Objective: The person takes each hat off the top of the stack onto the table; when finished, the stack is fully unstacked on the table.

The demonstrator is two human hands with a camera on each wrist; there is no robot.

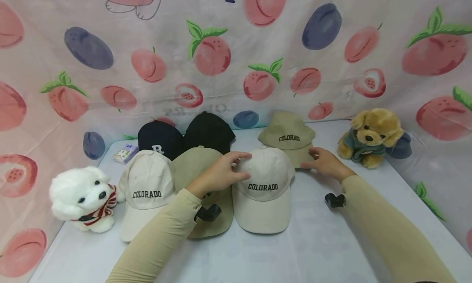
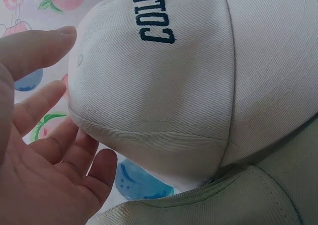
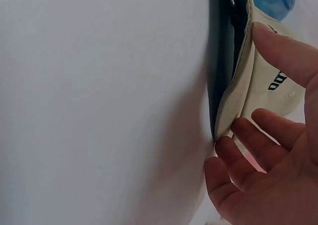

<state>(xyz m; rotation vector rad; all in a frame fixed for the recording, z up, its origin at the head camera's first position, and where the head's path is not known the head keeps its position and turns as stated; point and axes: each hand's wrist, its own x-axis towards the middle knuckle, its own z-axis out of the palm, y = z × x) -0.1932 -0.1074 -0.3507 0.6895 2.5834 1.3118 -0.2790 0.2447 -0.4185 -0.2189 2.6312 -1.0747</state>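
A cream cap lettered COLORADO stands at the middle of the table, brim toward me. My left hand is at its left side, thumb and fingers apart around the crown's edge; in the left wrist view the fingertips are close to the fabric without a pinch. Behind it to the right is a khaki COLORADO cap. My right hand is at that cap's right edge; in the right wrist view the thumb lies against the brim and the loosely bent fingers are by its lower end.
Left of the left hand are an olive cap, partly behind my arm, and another cream cap. Two dark caps stand behind, near a small purple box. A white plush dog and a brown plush dog flank them.
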